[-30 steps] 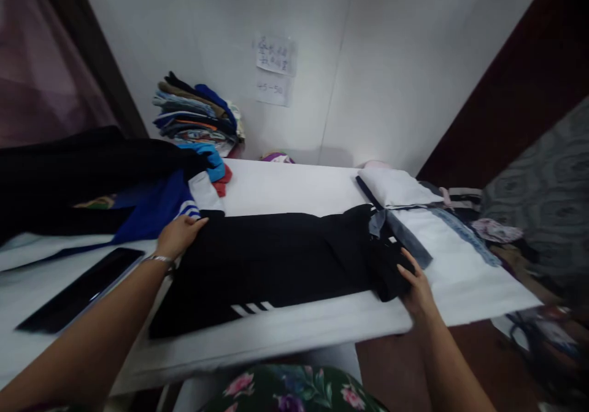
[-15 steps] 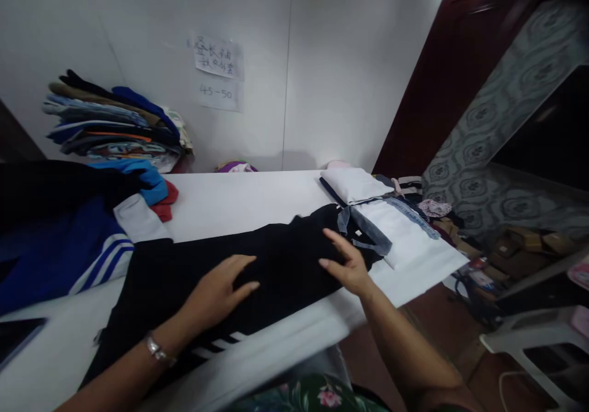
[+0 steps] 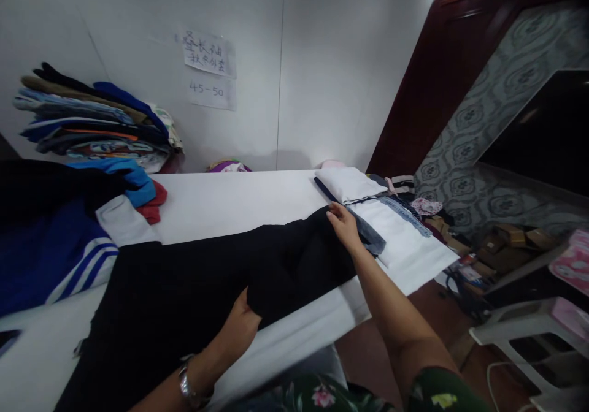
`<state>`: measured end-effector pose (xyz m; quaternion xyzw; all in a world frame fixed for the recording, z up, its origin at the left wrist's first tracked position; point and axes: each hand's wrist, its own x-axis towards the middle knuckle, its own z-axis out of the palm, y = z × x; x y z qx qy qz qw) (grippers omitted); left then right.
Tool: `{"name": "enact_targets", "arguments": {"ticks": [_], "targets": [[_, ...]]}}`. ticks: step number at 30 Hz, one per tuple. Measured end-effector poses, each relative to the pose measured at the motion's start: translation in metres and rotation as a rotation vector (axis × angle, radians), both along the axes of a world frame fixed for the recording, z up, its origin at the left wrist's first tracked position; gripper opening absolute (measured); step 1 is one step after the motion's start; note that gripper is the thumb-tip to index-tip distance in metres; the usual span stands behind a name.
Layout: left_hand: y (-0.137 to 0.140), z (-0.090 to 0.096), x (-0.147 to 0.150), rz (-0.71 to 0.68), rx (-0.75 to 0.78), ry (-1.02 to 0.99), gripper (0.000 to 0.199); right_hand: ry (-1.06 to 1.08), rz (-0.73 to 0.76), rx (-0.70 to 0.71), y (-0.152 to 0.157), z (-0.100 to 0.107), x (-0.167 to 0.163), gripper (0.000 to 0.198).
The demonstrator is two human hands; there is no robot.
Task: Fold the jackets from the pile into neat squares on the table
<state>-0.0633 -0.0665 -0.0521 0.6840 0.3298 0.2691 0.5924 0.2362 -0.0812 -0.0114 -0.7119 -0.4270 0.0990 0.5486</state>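
Note:
A long black garment (image 3: 207, 271) lies stretched across the white table, its wide end at the left. Grey trim (image 3: 373, 240) shows at its right end. My left hand (image 3: 242, 323) grips the near edge, with the thumb on top and the other fingers hidden under the cloth. At the far right part of the garment, my right hand (image 3: 343, 223) pinches the fabric between thumb and fingers. The cloth between my hands is slightly creased.
Folded clothes (image 3: 101, 118) are piled high at the back left. Blue and black clothes (image 3: 50, 246) lie at the left. White folded garments (image 3: 352, 185) sit on the table's right end (image 3: 423, 268). Beyond are cardboard boxes (image 3: 494, 243) and a plastic stool (image 3: 519, 332).
My left hand has moved down to the garment's near edge and closed on it. My right hand has moved up to the far edge and pinched it. The white stripes are now out of sight.

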Motion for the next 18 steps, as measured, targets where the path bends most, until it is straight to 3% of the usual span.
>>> {"name": "enact_targets", "arguments": {"ticks": [1,4,9,14,18], "targets": [[-0.002,0.000,0.000,-0.004,-0.008,-0.016,0.048,0.008,-0.131,-0.156,0.010,-0.008,0.019,0.045],[-0.007,0.004,0.002,-0.004,-0.030,-0.056,0.050,0.066,-0.208,-0.290,0.033,-0.028,0.056,0.043],[-0.013,0.014,-0.001,-0.048,-0.027,-0.059,0.040,0.097,-0.197,-0.308,0.041,-0.039,0.077,0.050],[-0.019,0.014,-0.002,-0.136,-0.088,-0.048,0.034,-0.003,-0.204,-0.428,0.018,-0.046,0.095,0.058],[-0.023,0.021,0.004,-0.184,-0.162,-0.014,0.050,-0.143,-0.210,-0.476,0.006,-0.049,0.085,0.062]]}}
